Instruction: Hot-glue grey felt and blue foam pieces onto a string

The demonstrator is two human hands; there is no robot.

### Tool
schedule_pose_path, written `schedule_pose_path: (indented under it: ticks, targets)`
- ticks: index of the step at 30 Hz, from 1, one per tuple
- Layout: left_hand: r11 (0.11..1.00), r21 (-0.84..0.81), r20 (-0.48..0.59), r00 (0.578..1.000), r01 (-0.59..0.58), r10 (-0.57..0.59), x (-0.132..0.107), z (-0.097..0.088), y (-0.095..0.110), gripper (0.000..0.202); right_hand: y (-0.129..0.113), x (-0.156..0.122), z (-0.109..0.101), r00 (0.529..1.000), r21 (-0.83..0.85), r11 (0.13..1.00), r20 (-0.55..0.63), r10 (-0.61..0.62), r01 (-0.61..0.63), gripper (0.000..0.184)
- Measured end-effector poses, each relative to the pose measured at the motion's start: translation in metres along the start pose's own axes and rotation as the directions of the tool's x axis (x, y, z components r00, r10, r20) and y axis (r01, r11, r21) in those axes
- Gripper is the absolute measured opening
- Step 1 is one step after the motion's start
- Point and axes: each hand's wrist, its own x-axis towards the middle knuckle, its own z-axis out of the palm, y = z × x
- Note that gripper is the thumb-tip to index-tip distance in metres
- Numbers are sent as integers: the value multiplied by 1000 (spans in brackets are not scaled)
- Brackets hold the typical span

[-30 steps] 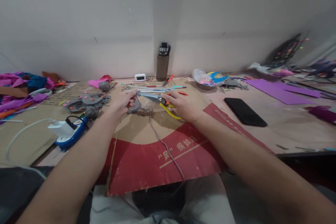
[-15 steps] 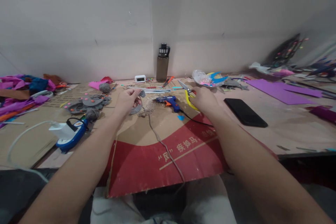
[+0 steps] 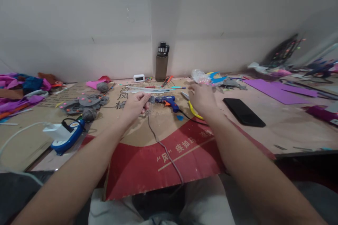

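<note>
My left hand [image 3: 138,104] is closed in a pinch on a small grey felt piece [image 3: 151,100], just left of the glue gun's nozzle. A strand of grey yarn [image 3: 159,140] runs from below it over the cardboard towards my lap. The blue glue gun [image 3: 172,103] lies on the cardboard between my hands. Scissors with yellow handles [image 3: 194,111] lie beside it, under the edge of my right hand [image 3: 202,97]. That hand is held above them, fingers loosely bent and apart from the handles, with nothing visible in them.
Printed cardboard [image 3: 137,168] covers the table's front. A black phone [image 3: 244,111] lies right, near purple sheets [image 3: 277,91]. Behind stand a bottle [image 3: 161,64] and a small white clock [image 3: 138,78]. At left are grey felt pieces [image 3: 86,102] and a blue power strip [image 3: 68,140].
My right hand has let go of the scissors, which now lie lower on the table. My left hand has moved right with the felt piece, towards the glue gun.
</note>
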Motion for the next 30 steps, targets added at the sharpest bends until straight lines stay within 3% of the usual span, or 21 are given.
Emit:
schedule_pose_path:
  ticks: [1,3,5,8,11,15,17,19,21,23,26,30]
  targets:
    - [1000,24,2,1000,-3,3,-1,3,0,32,-12,-2,3,999,214,977,-39,8,1,29]
    - [998,70,17,1000,-4,3,-3,8,0,33,-37,-8,10,995,602,797,41,-95,51,32]
    - [996,91,33,999,6,-9,-5,12,1,32,-57,-14,17,970,789,614,132,-201,20,31]
    - [995,97,51,998,24,-29,-7,15,1,31,-71,-21,23,957,834,551,183,-223,-31,22]
    - [996,80,64,997,30,-36,-6,16,-1,32,-68,-21,23,965,847,528,185,-185,-61,16]
    - [992,116,88,994,48,-58,-8,15,1,35,-52,-12,22,991,892,439,135,-22,-112,16]
    - [967,249,166,986,-47,6,-12,15,7,27,-42,-7,22,990,903,406,126,67,-142,17]
    - [899,340,322,932,-276,164,-17,17,17,10,-35,-4,23,985,906,388,132,115,-167,18]
    - [854,316,432,864,-413,258,-24,20,26,7,-31,-3,25,982,906,386,132,133,-174,18]
    - [835,298,449,840,-462,304,-28,24,32,8,-31,-4,26,982,906,387,129,135,-172,18]
    - [854,335,299,905,-397,304,-29,25,31,10,-35,-5,27,980,915,357,152,127,-188,20]
    - [920,356,145,982,-162,117,-22,20,21,32,-40,-8,28,978,924,323,184,100,-207,24]
